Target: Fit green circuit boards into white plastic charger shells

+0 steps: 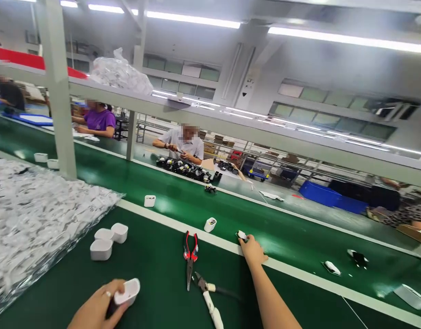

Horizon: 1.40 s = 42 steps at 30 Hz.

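White plastic, an open oval cup point(130, 297), sits in the left hand point(99, 304) above the near left part of the dark green worktop point(152, 265). Left hand: curled partway closed, thumb and fingers on the cup's wall. Cup: mouth facing up; long axis of the oval running from near left to far right. A dark patch shows between palm and cup; cannot tell what it is.

Right hand point(253, 251): reaches across the pale strip point(162, 219) onto the green belt point(282, 237), fingertips at a small white-and-black part point(242, 235). Part's long axis lies roughly left to right, its dark end to the left. Fingers bent, opening mostly hidden; cannot tell whether they grip the part or only touch it.

Between the hands, on the worktop: red-handled long-nose pliers point(190, 262), handles far, nose pointing near; just beside them, a cutter with white-wrapped handles point(202, 284), head pointing far left.

Far of the left hand: three white cups point(101, 250) grouped together, mouths up, right of a clear bag of white pieces point(42, 224). Another cup point(210, 224) stands on the belt, left of the right hand, its oval slanting from near left to far right.
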Tool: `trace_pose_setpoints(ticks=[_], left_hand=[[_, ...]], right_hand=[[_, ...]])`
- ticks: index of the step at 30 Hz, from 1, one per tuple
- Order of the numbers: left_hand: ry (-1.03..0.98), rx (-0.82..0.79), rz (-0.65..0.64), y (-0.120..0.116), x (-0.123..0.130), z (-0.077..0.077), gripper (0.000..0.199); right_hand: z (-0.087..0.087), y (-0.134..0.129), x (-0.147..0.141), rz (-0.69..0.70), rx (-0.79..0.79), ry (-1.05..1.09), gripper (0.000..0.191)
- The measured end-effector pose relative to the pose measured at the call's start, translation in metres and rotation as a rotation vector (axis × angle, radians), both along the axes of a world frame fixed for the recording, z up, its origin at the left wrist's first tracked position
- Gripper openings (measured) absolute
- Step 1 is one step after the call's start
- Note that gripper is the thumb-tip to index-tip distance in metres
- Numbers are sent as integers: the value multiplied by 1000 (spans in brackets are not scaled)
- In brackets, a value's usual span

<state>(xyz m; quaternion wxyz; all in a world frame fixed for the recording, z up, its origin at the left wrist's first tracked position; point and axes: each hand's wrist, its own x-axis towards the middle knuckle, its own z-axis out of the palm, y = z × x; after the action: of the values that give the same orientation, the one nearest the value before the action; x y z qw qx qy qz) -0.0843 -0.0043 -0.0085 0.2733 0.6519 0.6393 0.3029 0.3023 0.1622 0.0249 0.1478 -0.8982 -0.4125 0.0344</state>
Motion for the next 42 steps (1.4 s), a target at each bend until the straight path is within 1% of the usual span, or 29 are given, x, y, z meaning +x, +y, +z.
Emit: trace_pose_setpoints(ticks=[1, 2, 4, 6, 8, 9, 11, 14, 17, 19, 20, 22, 24, 25, 27, 28, 30, 32, 33, 35, 36, 39, 42], left_hand=[[-20, -62, -2, -3, 9, 6, 21], [-43, -84, 31, -6, 17, 11, 26], [-113, -128, 28, -11, 30, 17, 48], [-215, -172, 1, -15, 39, 17, 68], [-306, -209, -45, -18, 44, 14, 77], [-332, -219, -71, -20, 46, 13, 75], [-324, -236, -106, -22, 49, 12, 65], [-239, -216, -68, -25, 53, 17, 52], [-189, -75, -5, -28, 56, 27, 51], [-246, 40, -31, -26, 58, 37, 51], [-308, 64, -72, -23, 59, 44, 51], [-475, 54, -179, -11, 63, 62, 55], [-652, 27, -304, 5, 71, 84, 57], [-727, 49, -371, 13, 77, 97, 54], [-862, 123, -518, 28, 90, 120, 47], [-933, 156, -583, 35, 97, 129, 47], [-1069, 198, -663, 44, 109, 142, 50], [-1199, 205, -684, 49, 119, 146, 55], [-1258, 196, -687, 51, 122, 146, 57], [-1359, 180, -701, 54, 124, 144, 58], [-1393, 175, -712, 55, 124, 142, 57], [-1415, 169, -721, 57, 121, 142, 52], [-1415, 158, -699, 58, 116, 144, 54]], right_hand=[[0, 0, 0, 17, -15, 1, 32], [0, 0, 0, 32, -28, 6, 31], [1, 0, 0, 50, -44, 21, 29], [2, 1, -2, 38, -52, 44, 29], [2, 5, -9, -11, -55, 70, 31], [1, 7, -14, -44, -53, 81, 32], [0, 13, -27, -107, -31, 101, 35], [-2, 18, -46, -152, 46, 139, 38], [3, 14, -54, -139, 131, 235, 37], [12, 7, -52, -101, 191, 336, 34], [18, 1, -50, -72, 227, 393, 33], [32, -12, -46, 10, 324, 512, 30], [51, -31, -43, 118, 450, 631, 28], [62, -41, -44, 180, 518, 687, 28], [84, -64, -50, 311, 655, 786, 32], [96, -77, -55, 375, 717, 824, 35], [117, -103, -67, 496, 827, 870, 43], [134, -129, -82, 651, 911, 900, 46], [139, -141, -89, 768, 937, 905, 44], [145, -160, -100, 950, 954, 852, 41], [146, -167, -105, 990, 970, 805, 40], [142, -180, -116, 968, 1058, 653, 37], [138, -183, -121, 970, 1105, 539, 23]])
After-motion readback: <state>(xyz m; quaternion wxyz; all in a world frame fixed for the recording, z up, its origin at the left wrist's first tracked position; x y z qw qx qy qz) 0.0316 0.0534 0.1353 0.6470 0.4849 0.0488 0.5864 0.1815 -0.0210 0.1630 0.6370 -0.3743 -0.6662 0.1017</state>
